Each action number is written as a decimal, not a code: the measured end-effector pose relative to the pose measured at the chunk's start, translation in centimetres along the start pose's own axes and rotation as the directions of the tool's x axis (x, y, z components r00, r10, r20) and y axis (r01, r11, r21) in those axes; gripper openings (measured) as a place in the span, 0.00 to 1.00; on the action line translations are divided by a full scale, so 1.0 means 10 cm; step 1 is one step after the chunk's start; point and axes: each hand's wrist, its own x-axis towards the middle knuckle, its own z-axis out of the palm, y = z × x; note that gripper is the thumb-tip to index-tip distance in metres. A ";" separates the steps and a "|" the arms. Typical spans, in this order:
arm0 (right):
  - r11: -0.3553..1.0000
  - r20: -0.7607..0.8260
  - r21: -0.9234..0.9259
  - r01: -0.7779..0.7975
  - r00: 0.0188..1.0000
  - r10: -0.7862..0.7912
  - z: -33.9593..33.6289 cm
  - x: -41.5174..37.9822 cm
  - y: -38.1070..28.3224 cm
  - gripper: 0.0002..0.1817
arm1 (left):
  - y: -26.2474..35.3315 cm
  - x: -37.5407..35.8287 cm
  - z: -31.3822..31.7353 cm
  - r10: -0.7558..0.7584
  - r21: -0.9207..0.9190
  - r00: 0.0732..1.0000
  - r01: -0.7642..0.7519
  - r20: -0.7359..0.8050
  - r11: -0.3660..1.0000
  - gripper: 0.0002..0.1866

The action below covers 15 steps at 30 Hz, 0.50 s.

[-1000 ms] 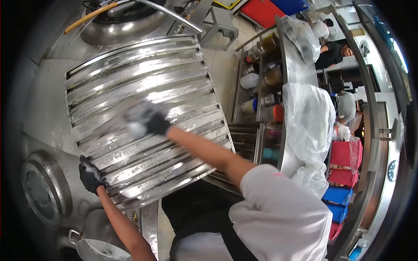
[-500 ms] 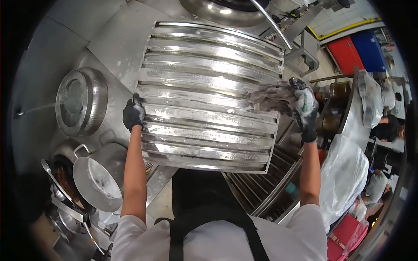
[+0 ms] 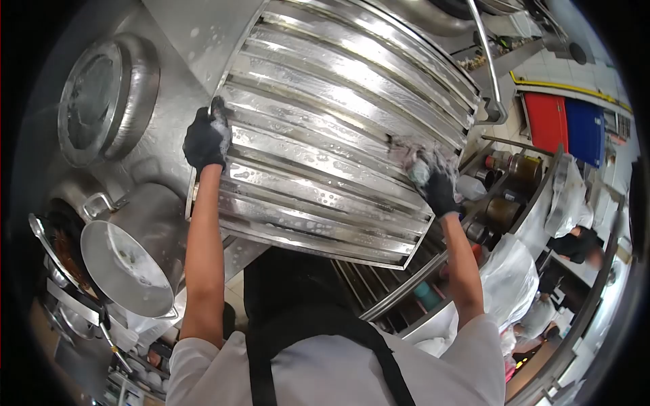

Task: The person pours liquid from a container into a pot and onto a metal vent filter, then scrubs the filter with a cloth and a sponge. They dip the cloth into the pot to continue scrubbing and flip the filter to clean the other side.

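Note:
A large stainless-steel baffle filter (image 3: 318,128) with long parallel slats lies tilted in front of me, wet and spotted with suds. My left hand (image 3: 206,139), in a black glove with foam on it, is closed around the filter's left edge. Near the right edge, my right hand (image 3: 440,188), also black-gloved, holds a bunched, soapy greyish cloth (image 3: 423,154) against the slats. Something pale green shows within the cloth, too covered in foam to make out.
A large metal pot (image 3: 128,254) with suds inside stands at lower left, below a round metal vessel (image 3: 139,88). A metal pipe (image 3: 489,64) rises at upper right. Jars (image 3: 525,169) fill a shelf on the right. Other people (image 3: 575,243) are farther right.
My view has turned, so the filter appears slanted and nearer. My right hand has moved inward and brought the cloth down against the slats. My left hand keeps its grip on the edge.

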 end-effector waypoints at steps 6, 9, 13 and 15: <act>0.995 0.317 0.050 0.084 0.944 -0.095 -0.32 1.05 -1.40 0.17 | -0.03 0.04 -0.04 0.032 -0.037 0.998 -0.029 0.059 0.999 0.31; 0.951 0.102 0.101 0.292 0.948 -0.302 -0.19 1.50 -2.19 0.11 | -0.04 0.07 -0.07 0.004 -0.064 0.998 0.000 0.059 0.998 0.31; 0.910 0.076 0.094 0.403 0.909 -0.410 -0.18 2.07 -3.08 0.15 | -0.04 0.08 -0.12 0.011 -0.119 0.992 0.004 0.122 0.993 0.31; 0.884 0.037 0.022 0.467 0.883 -0.467 -0.08 2.15 -3.33 0.16 | 0.02 0.07 -0.23 -0.066 -0.083 0.976 0.085 0.209 0.993 0.36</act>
